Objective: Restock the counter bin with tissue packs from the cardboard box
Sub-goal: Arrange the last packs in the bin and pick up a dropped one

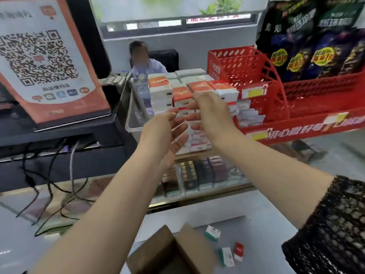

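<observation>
Tissue packs [180, 96] sit right at your fingertips, stacked in rows inside the clear acrylic bin [132, 107], which stands on the glass display case [197, 178] beyond the counter's [262, 220] far edge. Your left hand [164, 131] is spread wide, palm turned inward, holding nothing. Your right hand [210, 113] is likewise empty, fingers straight toward the front stack, though blur hides whether they touch it.

Square the stack between both flat palms and press gently. The packs are soft, film-wrapped little bricks, probably slippery against each other, and a hard push could buckle a column or spill it forward.

Nearer you, the cardboard box [171, 252] stands with its flaps up at the counter's near edge, with three loose packs [227, 256] lying just right of it. A red perforated plastic rack [246, 68] stands right of the bin.
</observation>
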